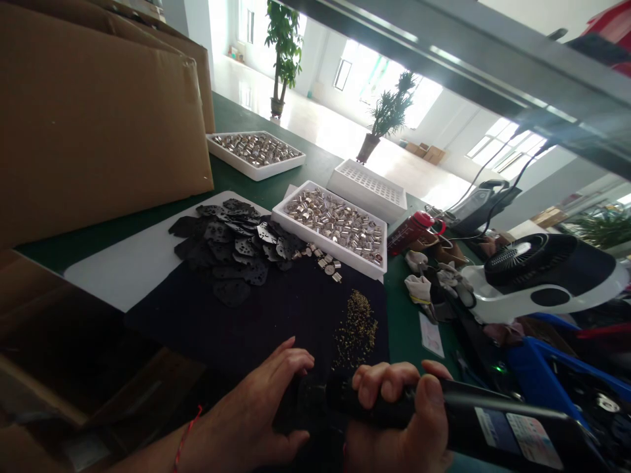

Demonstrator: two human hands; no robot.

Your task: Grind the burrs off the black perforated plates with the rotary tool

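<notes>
My right hand (404, 414) is wrapped round a black electric screwdriver (497, 420) with labels on its body, its front end pointing left. My left hand (261, 401) is curved beside that front end, thumb and fingers apart around a dark shape too dim to make out. Ahead on the dark mat (296, 315) is a scattered patch of tiny brass-coloured screws (355, 328). Behind it, several small silver motors (328, 265) lie loose beside a heap of black perforated plates (231, 246). A white foam tray (340, 226) full of similar silver motors stands just beyond.
Another filled foam tray (259, 157) and a white foam block with holes (369, 187) sit farther back. A large cardboard box (103, 125) walls off the left. At right are a red bottle (411, 231), gloves (419, 286), a fan (547, 276) and a blue bin (542, 374).
</notes>
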